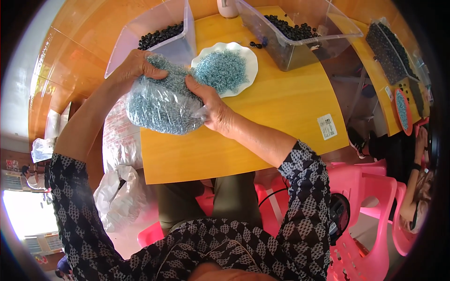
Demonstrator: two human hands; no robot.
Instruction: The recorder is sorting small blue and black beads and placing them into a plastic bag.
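A clear plastic bag full of small blue-green beads (164, 105) is held between my two hands above the left part of the yellow table (276, 117). My left hand (136, 68) grips its upper left side, thumb across the top. On the right side, my right hand (211, 103) has its thumb on top and the fingers mostly hidden against the plastic. Just beyond the bag stands a white scalloped plate (252, 70) with a heap of the same blue-green beads (222, 70). The bag hides part of the plate's left rim.
Two clear bins (187, 35) (300, 49) with black beads stand at the back. A white label (326, 127) sticks to the table. White sacks (119, 140) stand at the left. Pink chairs (361, 225) and another person (415, 192) at a second table are on the right.
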